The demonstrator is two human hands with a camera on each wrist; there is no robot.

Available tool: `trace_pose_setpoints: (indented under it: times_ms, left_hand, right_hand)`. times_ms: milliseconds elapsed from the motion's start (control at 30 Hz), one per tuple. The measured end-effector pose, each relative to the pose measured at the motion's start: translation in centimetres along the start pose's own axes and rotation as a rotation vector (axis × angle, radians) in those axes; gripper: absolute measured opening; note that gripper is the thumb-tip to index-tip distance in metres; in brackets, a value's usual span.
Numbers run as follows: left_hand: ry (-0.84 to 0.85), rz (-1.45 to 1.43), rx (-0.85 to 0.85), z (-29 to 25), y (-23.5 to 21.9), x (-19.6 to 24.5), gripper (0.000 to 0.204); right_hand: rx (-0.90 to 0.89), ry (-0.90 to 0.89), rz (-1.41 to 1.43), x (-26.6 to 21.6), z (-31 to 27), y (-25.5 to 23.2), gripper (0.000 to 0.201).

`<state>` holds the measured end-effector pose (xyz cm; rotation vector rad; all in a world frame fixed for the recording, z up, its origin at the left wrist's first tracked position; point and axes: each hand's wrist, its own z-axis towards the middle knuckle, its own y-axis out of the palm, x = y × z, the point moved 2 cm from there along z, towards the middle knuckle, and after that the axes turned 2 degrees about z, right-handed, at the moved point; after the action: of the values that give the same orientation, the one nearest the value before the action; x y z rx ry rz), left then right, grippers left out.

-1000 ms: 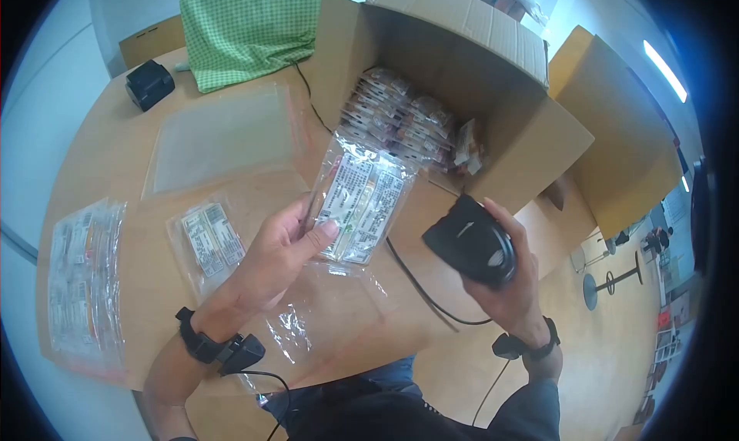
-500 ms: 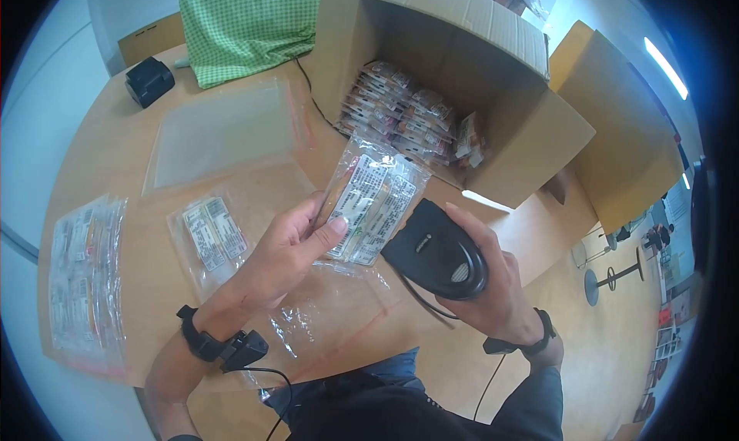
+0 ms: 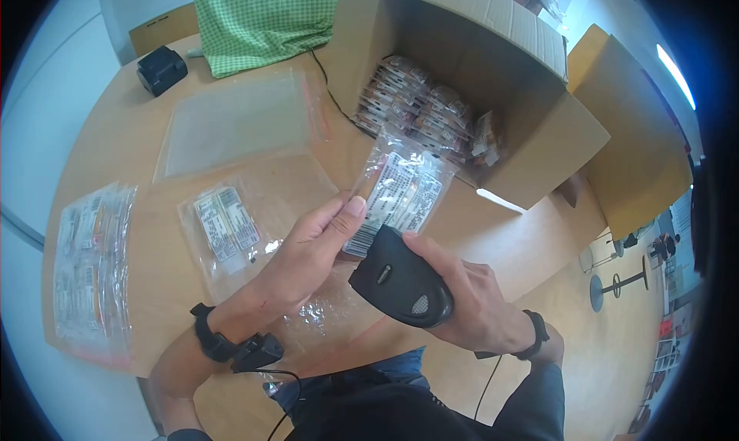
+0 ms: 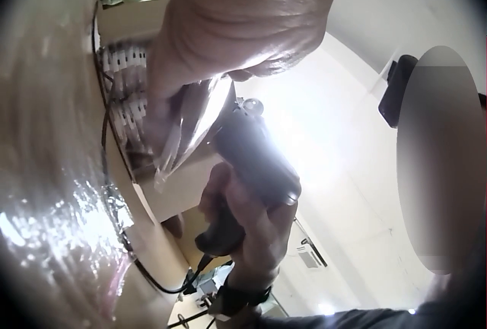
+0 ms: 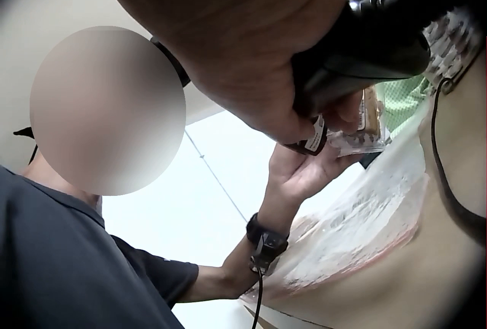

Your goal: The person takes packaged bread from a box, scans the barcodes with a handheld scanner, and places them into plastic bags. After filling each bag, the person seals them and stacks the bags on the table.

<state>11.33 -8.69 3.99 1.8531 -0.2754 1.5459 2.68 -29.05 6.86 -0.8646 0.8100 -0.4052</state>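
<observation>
My left hand [image 3: 308, 260] pinches a clear plastic packet [image 3: 400, 181] near its lower left corner, thumb on top. White printed labels with dense text and a barcode face up on it. In my right hand [image 3: 481, 306] is a black handheld barcode scanner [image 3: 404, 279], its head overlapping the packet's lower part in the head view. The left wrist view shows the scanner's body [image 4: 259, 158] gripped by its handle, close to the packet [image 4: 199, 120]. From the right wrist, the scanner's handle [image 5: 358, 66] lies within the curled fingers, a cable running from it.
A similar labelled packet [image 3: 227, 224] lies on clear bags at left, with a stack of packets [image 3: 92, 264] farther left. Large clear bags [image 3: 239, 125] lie behind. An open cardboard box [image 3: 554, 152] holds many packets. A black device [image 3: 162, 70] and green checked cloth [image 3: 265, 25] stand at the back.
The scanner has moved left and toward me, from beside the packet to over its lower part. The left hand and packet have shifted slightly right in the head view.
</observation>
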Motion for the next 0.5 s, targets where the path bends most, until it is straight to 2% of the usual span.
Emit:
trace_pose_setpoints:
  times_ms: [300, 400, 467, 500]
  left_hand:
    - [0.006, 0.097, -0.024, -0.3, -0.3, 0.3, 0.049]
    - [0.041, 0.085, 0.013, 0.0, -0.4, 0.0, 0.049]
    - [0.077, 0.086, 0.049, 0.3, -0.7, -0.2, 0.048]
    - [0.057, 0.017, 0.072, 0.4, -1.0, -0.3, 0.048]
  right_hand:
    - [-0.004, -0.021, 0.01, -0.2, 0.7, 0.4, 0.094]
    - [-0.02, 0.049, 0.04, 0.1, 0.4, -0.3, 0.093]
    - [0.139, 0.173, 0.013, 1.3, 0.1, -1.4, 0.091]
    - [0.172, 0.311, 0.057, 2.6, -0.3, -1.7, 0.087]
